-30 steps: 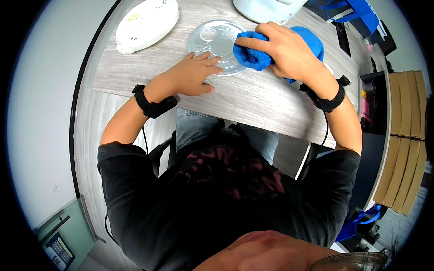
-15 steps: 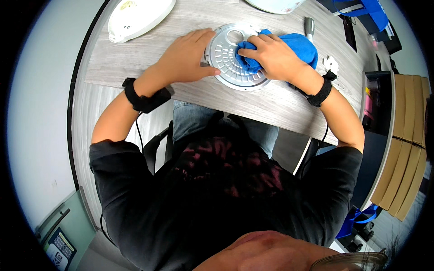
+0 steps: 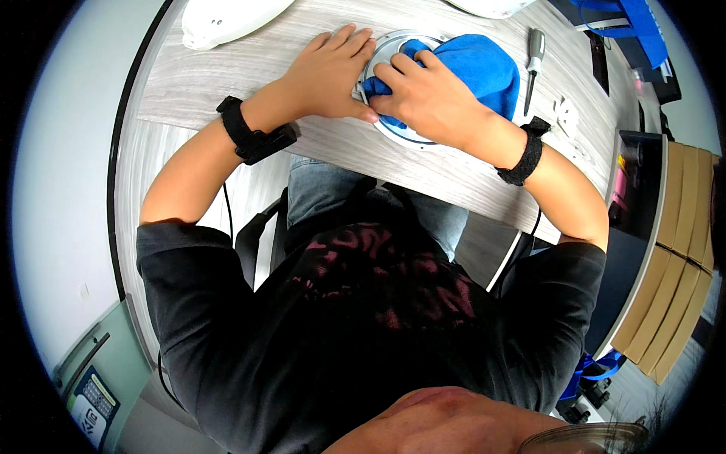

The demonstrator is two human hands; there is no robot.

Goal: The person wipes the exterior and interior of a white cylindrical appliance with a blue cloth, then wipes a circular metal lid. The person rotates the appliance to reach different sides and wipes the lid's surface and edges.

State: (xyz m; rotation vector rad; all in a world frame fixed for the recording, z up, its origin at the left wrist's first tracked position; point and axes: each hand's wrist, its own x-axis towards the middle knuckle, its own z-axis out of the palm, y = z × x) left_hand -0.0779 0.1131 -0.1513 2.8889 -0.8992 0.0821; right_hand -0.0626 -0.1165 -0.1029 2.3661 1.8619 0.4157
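A round silvery plate (image 3: 384,50) lies on the wooden-topped table (image 3: 181,94), close to its front edge. My left hand (image 3: 325,76) rests at the plate's left rim with its fingers spread and its thumb at the lower left edge. Bunched under my right hand (image 3: 435,98) is a blue cloth (image 3: 480,68), gripped by curled fingers and pressed on the plate's left part. The loose end of the cloth spreads over the right side, so the cloth and hand hide most of the plate's slotted face.
To the right lie a grey-handled screwdriver (image 3: 535,49) and some small white pieces (image 3: 565,116). A white curved cover (image 3: 227,19) sits at the far left, another white rounded object (image 3: 495,6) at the far edge. Brown cardboard boxes (image 3: 677,219) stand on the right.
My right hand has moved the cloth leftward across the plate, close to my left thumb. The left hand's fingers are more spread. The screwdriver's shaft has come into view.
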